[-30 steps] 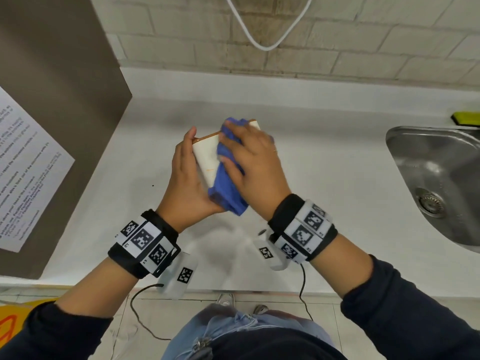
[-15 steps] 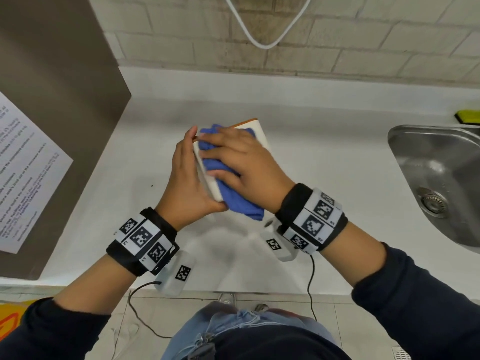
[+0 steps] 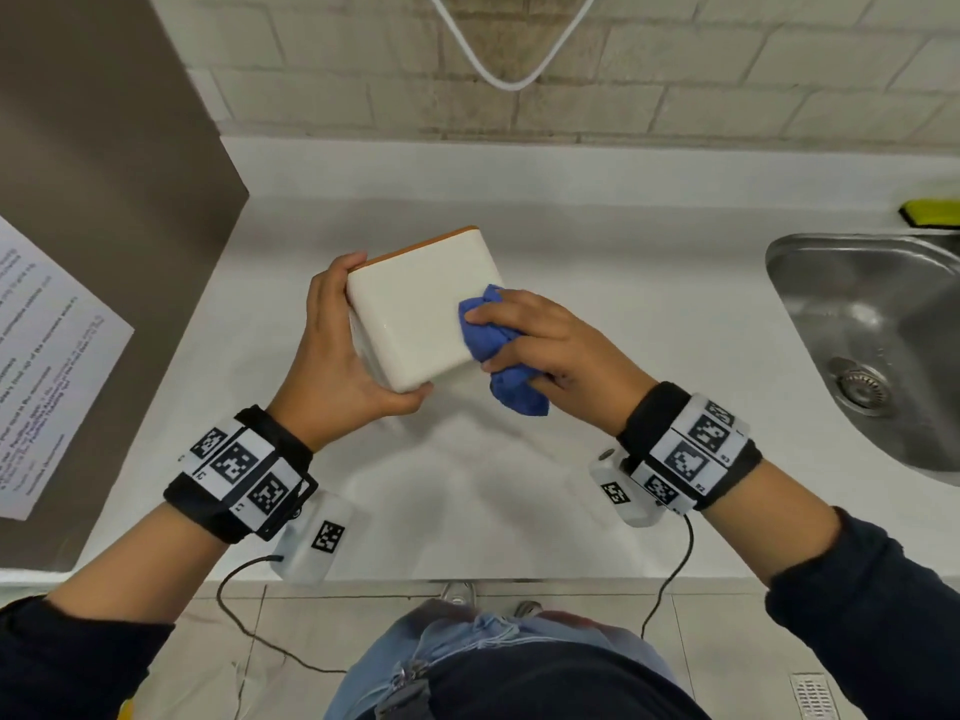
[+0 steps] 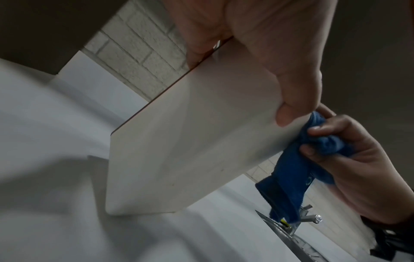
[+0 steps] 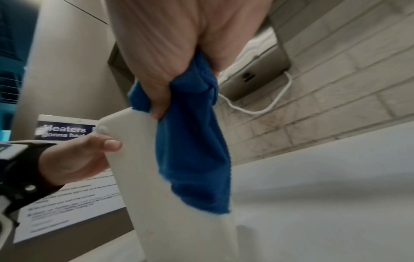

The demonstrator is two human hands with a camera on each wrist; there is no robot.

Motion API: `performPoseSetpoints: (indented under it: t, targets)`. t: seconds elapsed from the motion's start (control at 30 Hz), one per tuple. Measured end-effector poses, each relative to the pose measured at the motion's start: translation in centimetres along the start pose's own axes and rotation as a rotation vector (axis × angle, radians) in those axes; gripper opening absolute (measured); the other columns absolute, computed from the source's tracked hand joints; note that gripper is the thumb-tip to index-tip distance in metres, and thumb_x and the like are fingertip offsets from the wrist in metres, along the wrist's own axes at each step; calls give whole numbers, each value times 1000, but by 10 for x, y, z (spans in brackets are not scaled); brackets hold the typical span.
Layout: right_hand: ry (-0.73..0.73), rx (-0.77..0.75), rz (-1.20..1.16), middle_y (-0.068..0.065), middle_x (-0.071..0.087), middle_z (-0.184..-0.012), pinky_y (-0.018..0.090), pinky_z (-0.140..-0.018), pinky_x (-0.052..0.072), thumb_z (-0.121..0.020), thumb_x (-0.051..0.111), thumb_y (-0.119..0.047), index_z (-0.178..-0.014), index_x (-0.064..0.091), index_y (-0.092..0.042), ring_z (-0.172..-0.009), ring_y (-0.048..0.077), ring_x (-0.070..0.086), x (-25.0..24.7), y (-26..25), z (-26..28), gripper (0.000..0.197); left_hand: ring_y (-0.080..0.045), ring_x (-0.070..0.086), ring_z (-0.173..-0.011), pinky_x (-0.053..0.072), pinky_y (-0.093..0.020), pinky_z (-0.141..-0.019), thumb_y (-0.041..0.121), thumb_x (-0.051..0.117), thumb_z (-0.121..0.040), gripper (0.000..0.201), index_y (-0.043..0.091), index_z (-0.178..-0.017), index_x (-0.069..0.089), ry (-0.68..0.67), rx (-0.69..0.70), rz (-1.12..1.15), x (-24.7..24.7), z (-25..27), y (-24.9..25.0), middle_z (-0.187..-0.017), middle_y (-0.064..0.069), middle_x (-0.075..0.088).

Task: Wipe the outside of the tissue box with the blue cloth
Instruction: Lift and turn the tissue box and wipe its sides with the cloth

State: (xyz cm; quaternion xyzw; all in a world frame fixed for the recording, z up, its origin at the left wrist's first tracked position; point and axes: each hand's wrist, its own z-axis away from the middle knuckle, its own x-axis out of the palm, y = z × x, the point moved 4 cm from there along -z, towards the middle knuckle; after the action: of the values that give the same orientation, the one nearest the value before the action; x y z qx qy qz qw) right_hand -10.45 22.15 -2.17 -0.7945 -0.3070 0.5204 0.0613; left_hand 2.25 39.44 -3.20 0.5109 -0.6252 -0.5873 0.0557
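Note:
The white tissue box point(image 3: 415, 314) with an orange far edge is held tilted above the white counter point(image 3: 623, 314). My left hand point(image 3: 337, 356) grips its left side, thumb under the near corner. In the left wrist view the tissue box point(image 4: 190, 150) has one low corner near the counter, and my left hand point(image 4: 268, 62) wraps its upper edge. My right hand point(image 3: 545, 345) grips the bunched blue cloth point(image 3: 498, 350) against the box's right side. From the right wrist, the blue cloth point(image 5: 192, 141) hangs over the tissue box point(image 5: 156, 177), next to my left hand point(image 5: 85, 156).
A steel sink point(image 3: 872, 345) lies at the right, with a yellow-green sponge point(image 3: 932, 213) behind it. A brown panel with a printed notice point(image 3: 47, 366) stands at the left. A white cable point(image 3: 511, 49) loops on the brick wall. The counter's front edge is near my wrists.
My right hand slid the cloth off the box's upper face to its right side. The box has turned, so its broad white face now shows.

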Motion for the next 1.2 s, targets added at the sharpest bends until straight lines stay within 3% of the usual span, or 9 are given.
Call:
performPoseSetpoints:
  t: [0.17,0.37,0.5,0.6,0.73,0.83,0.93,1.0,1.2]
  targets:
    - [116,353,-37,-1,52,-127,10,-99,33,-81,44,0,-97,64,-8,-117,15,46,-23,8,17,27,-11,39,-128,32,-21,-109,39,82,-43,112,38,-133,17,27,-2,23,-1,-2,-2,-133,7,31]
    - [147,995,372,19,61,-83,29,-61,29,-100,34,-22,-102,50,0,-78,37,56,-86,29,29,27,-5,37,-127,30,-15,-106,41,84,-42,110,53,-127,15,14,7,-2,-1,-2,0,-128,30,25]
    - [95,919,398,27,59,-102,40,-72,42,-101,30,-15,-116,51,3,-90,42,56,-100,19,6,31,12,34,-119,27,-1,-101,32,89,-42,115,41,-133,19,14,-1,-17,1,-1,0,-129,12,29]
    - [408,913,-143,8,52,-71,32,-62,39,-100,35,-31,-81,50,-11,-68,24,49,-99,9,-7,31,1,37,-121,26,1,-99,18,93,-44,119,23,-140,22,-8,5,-45,2,2,-1,-132,6,29]
    - [392,828,-682,20,64,-96,36,-79,46,-93,36,-47,-104,60,5,-88,24,59,-71,-19,-35,58,5,40,-120,28,2,-96,29,90,-44,119,26,-140,20,-12,8,-19,1,2,-1,-132,10,29]
    - [250,751,-318,20,53,-118,44,-96,44,-85,49,-51,-116,61,-11,-107,25,51,-18,-33,-46,52,19,34,-119,30,0,-96,41,82,-39,116,33,-136,18,15,11,24,2,3,1,-129,16,30]
    - [308,816,-274,12,17,-150,44,-110,35,-69,66,-58,-141,26,-29,-134,29,32,22,-30,-42,87,11,39,-116,30,0,-96,44,82,-35,119,34,-134,17,35,-9,30,1,3,-1,-129,15,29]
    - [387,955,-492,8,31,-148,36,-103,44,-60,77,-56,-144,9,-26,-128,21,44,29,-18,-39,112,9,39,-113,30,1,-96,45,80,-35,116,33,-131,18,29,19,-2,-2,5,-1,-126,27,24]
    - [378,951,-501,-4,64,-78,26,-63,54,-78,70,-41,-91,60,-18,-76,14,63,21,-7,-41,28,11,36,-117,28,-1,-98,39,82,-44,109,24,-135,22,37,39,-59,-3,12,-3,-125,19,27]
